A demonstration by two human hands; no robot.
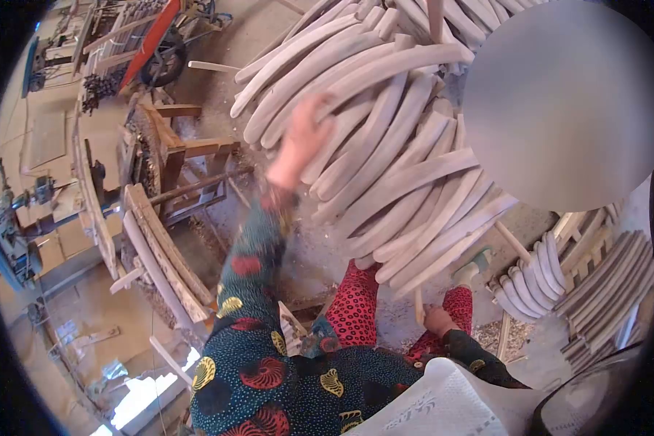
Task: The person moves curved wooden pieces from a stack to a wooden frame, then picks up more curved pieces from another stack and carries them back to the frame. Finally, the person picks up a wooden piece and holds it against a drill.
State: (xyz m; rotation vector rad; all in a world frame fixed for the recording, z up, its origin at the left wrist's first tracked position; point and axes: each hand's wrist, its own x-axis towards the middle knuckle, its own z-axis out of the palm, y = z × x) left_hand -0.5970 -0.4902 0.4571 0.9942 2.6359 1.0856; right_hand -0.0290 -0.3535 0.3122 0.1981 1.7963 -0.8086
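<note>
My left hand (304,142) reaches out over a large pile of curved, pale wooden pieces (374,156). It is smeared by motion, but the fingers look apart, with the fingertips overlapping the upper curved pieces in this view. Low on the right, by the knee in red patterned trousers (458,305), is my right hand (439,320). Its fingers are curled at the lower end of a thin wooden stick (418,304), which points up toward the pile.
Left of the pile stands a rough wooden frame (174,145), with curved boards (163,254) below it. A wheel (163,64) lies farther off. Smaller stacks of curved pieces (534,280) and darker slats (610,291) are at right. Wood shavings cover the floor. A blurred disc hides the upper right.
</note>
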